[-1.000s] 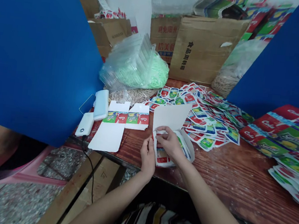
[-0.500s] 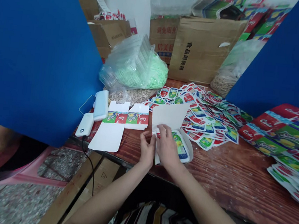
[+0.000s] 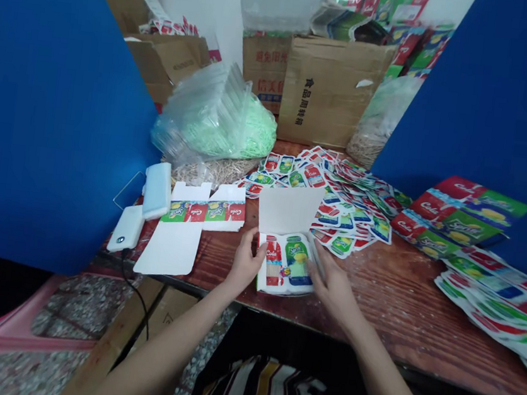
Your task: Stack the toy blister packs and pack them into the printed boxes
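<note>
A small carton stands near the table's front edge, its white lid [image 3: 289, 209] raised at the back. Inside lies a printed card [image 3: 287, 272] with a red Cola jar and a green Sprite jar on it. My left hand [image 3: 248, 258] grips the carton's left wall, thumb over the rim. Along the right wall my right hand [image 3: 333, 288] holds the carton, its thumb at the card's edge and other fingers partly hidden. Flat unfolded cartons [image 3: 173, 244] lie to the left. Behind the lid spreads a heap of loose printed cards [image 3: 341, 187].
To the left are a white power bank [image 3: 125, 227] with a black cable and a pale blue block [image 3: 157, 190]. Bagged green shreds [image 3: 256, 134] and a cardboard box [image 3: 332, 94] stand behind. Stacked cards [image 3: 494, 300] lie right. Blue panels [image 3: 54, 110] flank the table [image 3: 388, 307].
My right hand has moved from the carton's left part to its right wall, uncovering the whole printed card. My left hand stays at the left wall. The view has shifted.
</note>
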`<action>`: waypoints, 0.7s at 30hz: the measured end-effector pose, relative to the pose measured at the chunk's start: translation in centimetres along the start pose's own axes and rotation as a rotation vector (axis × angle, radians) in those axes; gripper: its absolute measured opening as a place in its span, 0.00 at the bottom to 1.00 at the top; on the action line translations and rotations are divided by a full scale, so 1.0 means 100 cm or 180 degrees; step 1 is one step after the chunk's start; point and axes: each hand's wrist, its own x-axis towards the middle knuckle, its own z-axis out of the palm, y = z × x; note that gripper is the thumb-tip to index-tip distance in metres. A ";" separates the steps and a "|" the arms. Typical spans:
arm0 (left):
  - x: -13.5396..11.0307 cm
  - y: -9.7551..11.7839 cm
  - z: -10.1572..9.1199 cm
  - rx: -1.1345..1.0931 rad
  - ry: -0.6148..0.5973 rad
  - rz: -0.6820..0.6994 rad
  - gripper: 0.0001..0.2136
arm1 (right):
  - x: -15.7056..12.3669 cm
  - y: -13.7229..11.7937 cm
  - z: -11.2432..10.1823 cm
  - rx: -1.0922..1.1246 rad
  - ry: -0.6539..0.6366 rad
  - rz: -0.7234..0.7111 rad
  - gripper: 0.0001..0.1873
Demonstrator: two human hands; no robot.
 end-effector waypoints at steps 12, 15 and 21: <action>0.035 0.038 0.039 0.1639 -0.2894 0.2226 0.19 | -0.024 0.004 0.008 -0.0436 0.0340 -0.0330 0.29; 0.045 0.031 0.054 0.1285 -0.2908 0.2275 0.16 | -0.040 0.003 0.012 -0.0295 0.0906 -0.0360 0.27; 0.051 0.025 0.064 0.1859 -0.2805 0.2896 0.11 | -0.050 0.002 0.012 -0.0797 0.1087 -0.0827 0.26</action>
